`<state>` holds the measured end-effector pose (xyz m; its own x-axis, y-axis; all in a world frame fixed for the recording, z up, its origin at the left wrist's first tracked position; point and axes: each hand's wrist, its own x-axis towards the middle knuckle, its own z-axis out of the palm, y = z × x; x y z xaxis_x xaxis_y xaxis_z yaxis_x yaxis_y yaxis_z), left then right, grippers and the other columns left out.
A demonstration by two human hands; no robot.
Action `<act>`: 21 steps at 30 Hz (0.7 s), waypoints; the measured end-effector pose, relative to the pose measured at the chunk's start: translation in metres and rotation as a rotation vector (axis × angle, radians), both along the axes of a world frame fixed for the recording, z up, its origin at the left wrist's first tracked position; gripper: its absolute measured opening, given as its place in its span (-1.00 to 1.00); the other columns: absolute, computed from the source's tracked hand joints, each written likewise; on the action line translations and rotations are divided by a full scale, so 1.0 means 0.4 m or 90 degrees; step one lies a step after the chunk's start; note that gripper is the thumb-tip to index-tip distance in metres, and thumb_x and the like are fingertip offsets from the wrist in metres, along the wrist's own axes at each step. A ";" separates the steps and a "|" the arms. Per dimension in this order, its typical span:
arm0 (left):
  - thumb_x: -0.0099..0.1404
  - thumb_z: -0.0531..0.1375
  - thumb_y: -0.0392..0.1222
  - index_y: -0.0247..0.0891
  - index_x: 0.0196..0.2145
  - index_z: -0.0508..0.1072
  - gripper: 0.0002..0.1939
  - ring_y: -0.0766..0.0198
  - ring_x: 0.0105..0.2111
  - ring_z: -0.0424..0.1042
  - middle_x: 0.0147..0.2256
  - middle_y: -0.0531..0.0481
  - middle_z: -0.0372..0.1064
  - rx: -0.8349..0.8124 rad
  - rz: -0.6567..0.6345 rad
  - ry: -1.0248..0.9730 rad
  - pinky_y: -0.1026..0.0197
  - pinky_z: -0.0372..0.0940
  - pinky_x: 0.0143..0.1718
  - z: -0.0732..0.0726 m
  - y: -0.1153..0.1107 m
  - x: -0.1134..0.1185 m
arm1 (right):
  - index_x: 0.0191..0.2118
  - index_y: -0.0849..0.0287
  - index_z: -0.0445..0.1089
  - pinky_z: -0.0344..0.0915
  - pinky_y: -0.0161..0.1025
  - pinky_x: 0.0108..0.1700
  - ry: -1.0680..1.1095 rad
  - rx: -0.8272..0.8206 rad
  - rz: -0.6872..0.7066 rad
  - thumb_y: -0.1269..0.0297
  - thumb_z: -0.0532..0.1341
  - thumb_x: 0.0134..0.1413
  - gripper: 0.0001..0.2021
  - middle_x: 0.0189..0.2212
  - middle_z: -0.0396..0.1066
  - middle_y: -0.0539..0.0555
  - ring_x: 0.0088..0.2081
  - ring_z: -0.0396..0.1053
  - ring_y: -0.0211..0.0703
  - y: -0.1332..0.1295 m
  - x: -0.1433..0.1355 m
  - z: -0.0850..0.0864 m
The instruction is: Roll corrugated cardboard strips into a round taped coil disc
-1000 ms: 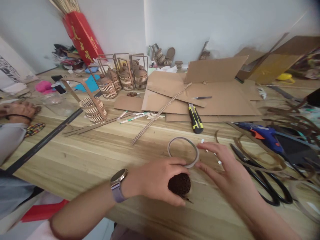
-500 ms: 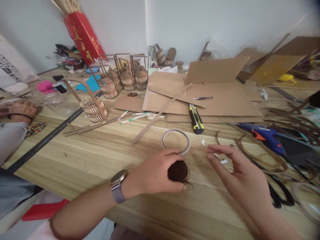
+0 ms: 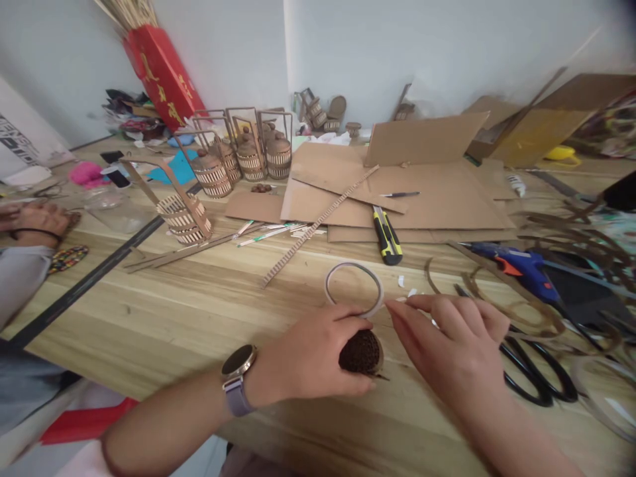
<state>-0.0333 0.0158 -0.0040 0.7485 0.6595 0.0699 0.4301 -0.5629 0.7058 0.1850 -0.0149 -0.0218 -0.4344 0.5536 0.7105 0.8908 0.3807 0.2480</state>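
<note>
Brown coiled roll (image 3: 360,353): rough-textured, rounded, gripped by left hand (image 3: 314,350) fingers
Grey-white tape ring (image 3: 379,295): thin, circular
Right hand (image 3: 450,344): fingers pinched together, contents unclear

Left hand cupped, right hand drawn nearly to a pinch.
I have my left forearm (image 3: 169,421) entering near left, its hand (image 3: 308,354) curved with fingers on the far side and thumb nearer; my right forearm (image 3: 519,434) slants in from near right, its hand (image 3: 454,344) pointing left with fingers folded, though I can't tell whether the tips meet.
</note>
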 end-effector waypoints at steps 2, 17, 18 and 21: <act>0.09 0.41 -0.02 -0.36 0.12 0.41 -0.32 -0.03 0.12 0.37 0.12 -0.24 0.37 0.004 0.001 -0.002 0.06 0.26 0.19 0.001 -0.002 0.001 | -0.15 0.11 0.42 0.17 -0.10 -0.15 -0.019 0.002 -0.009 0.38 0.30 0.15 -0.85 -0.36 0.46 0.07 -0.27 0.34 -0.07 0.002 0.004 -0.004; 0.08 0.42 -0.02 -0.19 0.09 0.43 -0.37 0.00 0.09 0.40 0.11 -0.14 0.37 -0.027 -0.026 -0.057 0.09 0.27 0.16 0.022 -0.016 0.002 | -0.48 0.02 0.42 0.30 -0.19 -0.30 0.571 -0.424 0.052 0.22 0.21 0.06 -0.87 -0.45 0.42 0.01 -0.37 0.40 -0.12 0.025 0.016 0.030; 0.08 0.43 -0.02 -0.19 0.09 0.44 -0.37 0.00 0.09 0.40 0.10 -0.14 0.37 -0.025 -0.023 -0.059 0.09 0.27 0.16 0.023 -0.017 0.002 | -0.48 0.02 0.42 0.30 -0.19 -0.29 0.585 -0.428 0.051 0.21 0.21 0.06 -0.86 -0.46 0.42 0.01 -0.37 0.39 -0.11 0.026 0.015 0.032; 0.08 0.42 -0.02 -0.19 0.10 0.44 -0.37 0.00 0.09 0.40 0.11 -0.15 0.37 -0.024 -0.021 -0.064 0.09 0.28 0.15 0.025 -0.018 0.005 | -0.48 0.03 0.42 0.32 -0.17 -0.28 0.602 -0.431 0.053 0.20 0.21 0.06 -0.86 -0.46 0.42 0.03 -0.38 0.39 -0.10 0.025 0.011 0.033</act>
